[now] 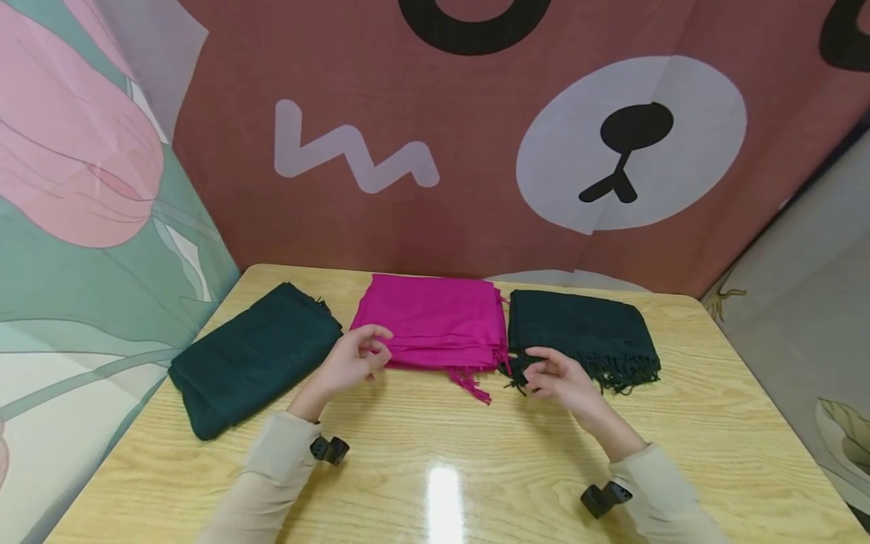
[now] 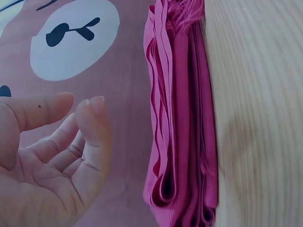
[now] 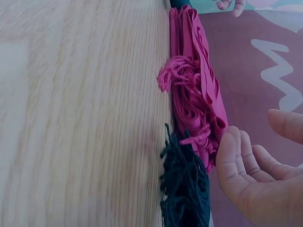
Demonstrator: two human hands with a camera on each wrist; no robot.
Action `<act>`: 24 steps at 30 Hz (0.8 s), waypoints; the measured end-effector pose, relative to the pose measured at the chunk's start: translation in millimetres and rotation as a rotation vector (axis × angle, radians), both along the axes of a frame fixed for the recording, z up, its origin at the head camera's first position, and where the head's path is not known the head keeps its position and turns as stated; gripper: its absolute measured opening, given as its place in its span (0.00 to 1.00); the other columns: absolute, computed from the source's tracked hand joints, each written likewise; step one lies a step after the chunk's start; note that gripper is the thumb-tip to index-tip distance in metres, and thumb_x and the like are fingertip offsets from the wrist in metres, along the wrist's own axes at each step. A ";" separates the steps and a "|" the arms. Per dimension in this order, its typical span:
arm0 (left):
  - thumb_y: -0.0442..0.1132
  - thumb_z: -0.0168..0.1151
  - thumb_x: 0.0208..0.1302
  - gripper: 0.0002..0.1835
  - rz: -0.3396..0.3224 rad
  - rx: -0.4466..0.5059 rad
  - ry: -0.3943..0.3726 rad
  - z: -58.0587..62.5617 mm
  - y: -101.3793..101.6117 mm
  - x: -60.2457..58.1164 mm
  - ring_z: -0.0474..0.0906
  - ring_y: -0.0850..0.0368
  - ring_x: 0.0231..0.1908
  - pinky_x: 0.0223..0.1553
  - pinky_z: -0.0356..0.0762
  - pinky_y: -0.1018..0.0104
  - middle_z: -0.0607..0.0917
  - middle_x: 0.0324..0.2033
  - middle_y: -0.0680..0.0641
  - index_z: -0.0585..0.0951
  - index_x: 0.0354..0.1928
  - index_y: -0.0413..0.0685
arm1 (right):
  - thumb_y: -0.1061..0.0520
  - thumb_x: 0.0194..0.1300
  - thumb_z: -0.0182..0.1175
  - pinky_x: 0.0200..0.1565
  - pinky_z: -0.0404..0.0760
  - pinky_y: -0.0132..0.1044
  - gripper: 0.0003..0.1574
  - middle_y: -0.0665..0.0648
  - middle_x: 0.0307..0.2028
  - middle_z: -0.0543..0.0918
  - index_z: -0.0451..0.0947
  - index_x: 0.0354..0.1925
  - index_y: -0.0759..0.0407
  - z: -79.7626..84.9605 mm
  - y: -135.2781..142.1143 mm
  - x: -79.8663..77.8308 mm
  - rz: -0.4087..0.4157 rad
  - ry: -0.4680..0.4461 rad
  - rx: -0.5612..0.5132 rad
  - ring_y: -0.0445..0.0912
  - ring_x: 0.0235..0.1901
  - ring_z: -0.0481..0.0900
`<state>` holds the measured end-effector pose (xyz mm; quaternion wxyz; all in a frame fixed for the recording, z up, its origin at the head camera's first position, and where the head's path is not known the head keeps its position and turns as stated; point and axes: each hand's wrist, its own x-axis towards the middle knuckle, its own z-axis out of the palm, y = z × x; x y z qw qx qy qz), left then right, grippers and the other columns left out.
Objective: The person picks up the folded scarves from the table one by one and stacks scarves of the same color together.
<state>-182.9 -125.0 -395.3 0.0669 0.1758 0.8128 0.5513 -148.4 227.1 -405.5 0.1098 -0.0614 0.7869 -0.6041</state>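
Left scarf [image 1: 254, 363]: dark green, folded, slantwise on the table [image 1: 381, 491].
Left hand [image 1: 352, 361]: fingers loosely bent, holding nothing.
Pink scarf [image 1: 438, 313]: between green ones; probably light, soft, floppy; best gripped through all layers at both sides.
Right hand [image 1: 564, 384]: fingers loosely curved, empty.
Right scarf [image 1: 578, 321]: dark green, folded.

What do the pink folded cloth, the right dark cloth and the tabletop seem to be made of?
Pink folded cloth: matte woven fabric, by its thin soft folds and twisted fringe; the fibre can't be told. Right dark cloth: probably similar matte fabric, given its stringy fringe. Tabletop: wood or wood-look laminate, slightly glossy; grain lines and a bright reflection show.
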 end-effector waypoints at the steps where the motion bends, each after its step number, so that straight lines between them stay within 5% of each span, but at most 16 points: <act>1: 0.26 0.56 0.60 0.16 -0.009 0.004 0.000 0.3 1.9 0.0 0.77 0.47 0.24 0.26 0.77 0.48 0.79 0.32 0.34 0.70 0.50 0.30 | 0.62 0.65 0.53 0.41 0.77 0.50 0.31 0.67 0.41 0.75 0.56 0.62 0.71 0.1 1.4 0.2 -0.005 -0.001 0.003 0.55 0.38 0.77; 7: 0.27 0.55 0.60 0.18 -0.033 0.036 -0.004 -2.1 11.2 -2.8 0.76 0.38 0.25 0.25 0.75 0.44 0.78 0.33 0.30 0.69 0.52 0.30 | 0.62 0.65 0.52 0.41 0.77 0.50 0.32 0.69 0.43 0.74 0.55 0.63 0.70 0.4 9.9 0.1 -0.028 -0.001 0.027 0.48 0.37 0.78; 11: 0.27 0.56 0.60 0.18 -0.021 0.048 -0.007 -7.6 15.8 -7.3 0.74 0.37 0.23 0.24 0.74 0.42 0.78 0.32 0.30 0.69 0.53 0.32 | 0.62 0.66 0.52 0.42 0.76 0.51 0.32 0.72 0.44 0.72 0.54 0.64 0.70 1.7 15.9 -1.5 -0.037 0.003 0.037 0.52 0.39 0.78; 18: 0.25 0.54 0.60 0.18 -0.038 0.064 -0.031 15.3 31.2 0.2 0.69 0.56 0.16 0.20 0.70 0.59 0.77 0.31 0.28 0.68 0.53 0.30 | 0.59 0.66 0.53 0.41 0.77 0.48 0.35 0.70 0.45 0.73 0.52 0.65 0.69 4.8 30.4 -5.5 -0.053 -0.007 0.064 0.50 0.39 0.78; 21: 0.26 0.54 0.61 0.19 -0.041 0.078 -0.044 20.4 39.6 -1.1 0.71 0.51 0.19 0.21 0.69 0.63 0.77 0.32 0.27 0.68 0.54 0.32 | 0.59 0.66 0.52 0.41 0.77 0.47 0.35 0.70 0.45 0.73 0.51 0.66 0.68 5.9 38.5 -7.7 -0.058 -0.010 0.080 0.50 0.39 0.78; 24: 0.27 0.54 0.61 0.20 -0.039 0.086 -0.050 13.2 46.7 -9.6 0.72 0.43 0.22 0.21 0.69 0.63 0.77 0.33 0.28 0.68 0.55 0.34 | 0.57 0.66 0.53 0.42 0.77 0.47 0.36 0.70 0.46 0.73 0.50 0.66 0.67 5.1 47.3 -10.1 -0.076 -0.016 0.113 0.50 0.39 0.78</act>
